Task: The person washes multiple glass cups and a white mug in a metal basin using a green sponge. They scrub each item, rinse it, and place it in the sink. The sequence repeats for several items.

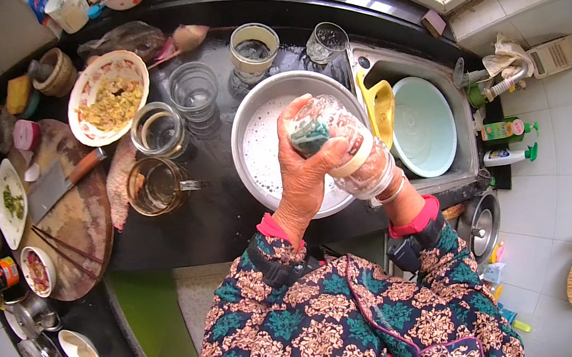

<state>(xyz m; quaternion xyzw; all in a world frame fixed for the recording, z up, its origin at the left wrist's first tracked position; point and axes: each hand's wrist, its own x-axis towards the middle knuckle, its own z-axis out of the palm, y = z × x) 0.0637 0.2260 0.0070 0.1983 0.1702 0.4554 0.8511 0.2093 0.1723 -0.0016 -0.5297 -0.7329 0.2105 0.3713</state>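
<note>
Over a round metal basin (245, 157) of foamy water, my left hand (302, 164) grips the outside of a clear glass jar (353, 152) with a cream band around it. My right hand (385, 172) reaches into the jar's mouth, its fingers showing through the glass. Inside the jar's far end is a dark green cloth or scouring pad (310, 137). To the basin's left stand a glass jar (194, 88), another glass jar (158, 130) and a glass mug (155, 185). Behind it are a jar with a cream band (254, 49) and a drinking glass (327, 42).
At right, the steel sink (464, 130) holds a pale green basin (423, 125) and a yellow plastic item (382, 110). A cleaver (50, 191) and chopsticks (66, 251) lie on a round chopping board (86, 202) at left, near a patterned bowl (76, 109) of food.
</note>
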